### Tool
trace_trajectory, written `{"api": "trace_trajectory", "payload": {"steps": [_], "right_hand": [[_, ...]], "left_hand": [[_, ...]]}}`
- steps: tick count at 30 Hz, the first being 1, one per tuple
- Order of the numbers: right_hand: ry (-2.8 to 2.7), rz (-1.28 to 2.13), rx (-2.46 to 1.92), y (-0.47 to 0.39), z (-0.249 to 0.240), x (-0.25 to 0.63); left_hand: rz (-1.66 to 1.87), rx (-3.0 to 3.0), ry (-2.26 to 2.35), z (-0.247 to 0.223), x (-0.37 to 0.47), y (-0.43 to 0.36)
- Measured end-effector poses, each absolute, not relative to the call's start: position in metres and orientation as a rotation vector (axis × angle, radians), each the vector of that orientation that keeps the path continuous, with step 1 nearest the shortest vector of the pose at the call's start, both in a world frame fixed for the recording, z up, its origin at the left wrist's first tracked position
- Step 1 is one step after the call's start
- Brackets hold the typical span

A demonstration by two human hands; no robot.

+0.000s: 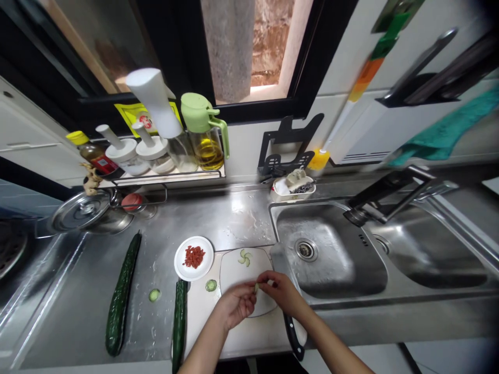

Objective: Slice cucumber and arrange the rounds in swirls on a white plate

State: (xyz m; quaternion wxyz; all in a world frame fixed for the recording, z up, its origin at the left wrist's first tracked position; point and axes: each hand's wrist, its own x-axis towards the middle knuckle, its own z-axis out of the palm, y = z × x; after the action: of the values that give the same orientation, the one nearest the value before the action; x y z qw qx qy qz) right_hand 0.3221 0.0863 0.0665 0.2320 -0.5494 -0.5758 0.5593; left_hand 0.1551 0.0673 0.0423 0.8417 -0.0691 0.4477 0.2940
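steel counter (234, 218): left hand (236, 304) and right hand (281, 293) pinch a cucumber piece (256, 287) above the plate (234, 270); the knife (293, 335) overhanging the edge could get knocked off.

Bare steel surface (234, 218) lies open at frame centre. Left of centre, two long dark green cucumbers (122, 293) and a small white plate of red bits (194, 258) crowd the way.

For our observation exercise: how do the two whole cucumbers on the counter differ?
The left cucumber lies on bare steel and slants; the right cucumber lies nearly straight along the cutting board's edge. The left one shows whole; the right one runs out of the frame. Both are dark green and uncut.
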Motion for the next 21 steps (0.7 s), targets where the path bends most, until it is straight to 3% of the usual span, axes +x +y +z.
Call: {"api": "trace_trajectory", "payload": {"steps": [5, 21], "right_hand": [[-1.633, 1.465, -1.518, 0.091, 0.058, 0.337], [-2.182, 0.861, -1.857, 0.105, 0.040, 0.346]], "left_hand": [[0.649, -0.028, 1.014, 0.039, 0.167, 0.074], [0.590, 1.262, 1.618, 0.020, 0.188, 0.080]]}}
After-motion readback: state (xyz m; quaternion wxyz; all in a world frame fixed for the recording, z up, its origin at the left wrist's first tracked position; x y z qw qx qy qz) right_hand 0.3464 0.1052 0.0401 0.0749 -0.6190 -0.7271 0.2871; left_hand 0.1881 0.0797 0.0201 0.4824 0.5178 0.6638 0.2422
